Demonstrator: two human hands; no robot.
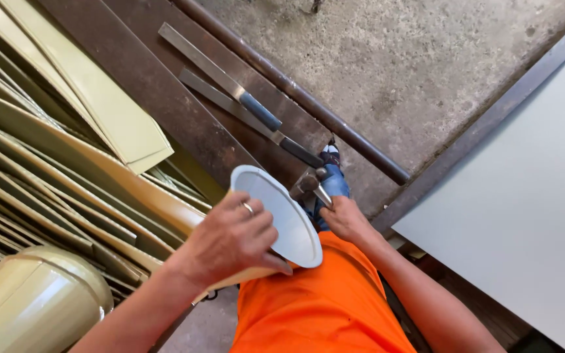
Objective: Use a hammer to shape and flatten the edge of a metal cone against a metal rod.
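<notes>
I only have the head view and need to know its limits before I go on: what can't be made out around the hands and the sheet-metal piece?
Head view only:
- Right hand: its palm and grip on the hammer are hidden behind the funnel-shaped metal piece.
- Hammer: handle mostly hidden by that piece and the hand.
- Metal piece: lower body covered by the left hand.
- Two flat files: tips too small to read.
- Round olive cap: cut off by the bottom edge.
</notes>
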